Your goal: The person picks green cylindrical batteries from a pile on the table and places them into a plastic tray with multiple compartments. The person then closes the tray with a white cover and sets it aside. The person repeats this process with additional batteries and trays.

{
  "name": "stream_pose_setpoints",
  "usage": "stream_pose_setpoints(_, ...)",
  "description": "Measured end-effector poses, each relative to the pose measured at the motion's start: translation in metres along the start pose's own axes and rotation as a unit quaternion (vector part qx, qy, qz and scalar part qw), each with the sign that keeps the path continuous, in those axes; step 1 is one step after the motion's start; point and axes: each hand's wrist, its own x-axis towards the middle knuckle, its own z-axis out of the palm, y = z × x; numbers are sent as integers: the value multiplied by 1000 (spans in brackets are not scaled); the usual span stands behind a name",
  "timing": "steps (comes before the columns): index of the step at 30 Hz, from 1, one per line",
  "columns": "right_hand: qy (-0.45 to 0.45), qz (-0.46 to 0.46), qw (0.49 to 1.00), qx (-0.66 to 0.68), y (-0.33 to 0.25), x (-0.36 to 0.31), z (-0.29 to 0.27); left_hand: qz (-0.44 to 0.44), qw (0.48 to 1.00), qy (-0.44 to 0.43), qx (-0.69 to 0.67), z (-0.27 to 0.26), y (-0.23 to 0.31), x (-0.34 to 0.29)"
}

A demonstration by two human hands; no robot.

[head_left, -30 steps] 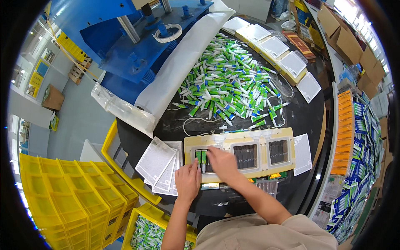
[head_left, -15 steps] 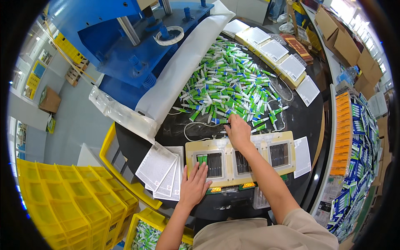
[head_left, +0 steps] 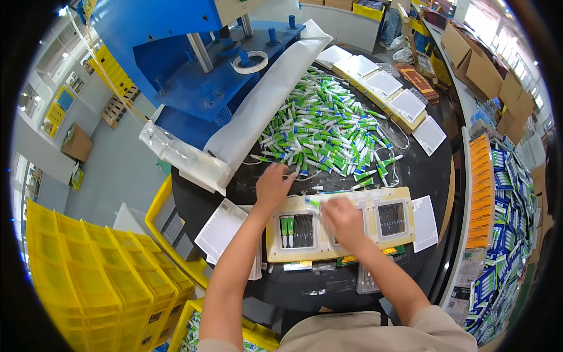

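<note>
A pale yellow tray (head_left: 299,253) with three windowed compartments lies before me on the black round table. Two green-and-white tubes (head_left: 287,230) lie side by side in its left compartment. Over the tray's middle, my right hand (head_left: 344,222) is blurred by motion and pinches a small green, white and blue tube (head_left: 312,202). Beyond the tray's far left edge, my left hand (head_left: 272,186) reaches to the near edge of a big pile of similar tubes (head_left: 328,126). Its fingers are curled together; what they hold, if anything, is hidden.
A blue press (head_left: 193,88) with a white sheet stands at the far left. White cards (head_left: 220,226) lie left of the tray, another card (head_left: 425,223) right of it. A second tray (head_left: 381,85) lies beyond the pile. Yellow crates (head_left: 88,281) and packaged goods (head_left: 498,234) flank the table.
My left hand has left the tray's left compartment for the pile's near edge. My right hand has come back from the pile over the tray with a tube.
</note>
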Motion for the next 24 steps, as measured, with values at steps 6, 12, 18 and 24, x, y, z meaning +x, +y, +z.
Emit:
stream_pose_setpoints(6,-87,-134,987,-9,-36,-28,18,-16,987,-58,148,25,-9,41)
stream_pose_setpoints(12,-25,-114,993,2,-23,-13,24,-49,992,-41,111,25,-10,36)
stream_pose_setpoints(18,-62,130,975,-168,88,57,38,-39,989,-42,139,33,-6,35)
stream_pose_setpoints(24,13,107,993,-56,75,37,-3,-17,996,69,55,-9,22,-17)
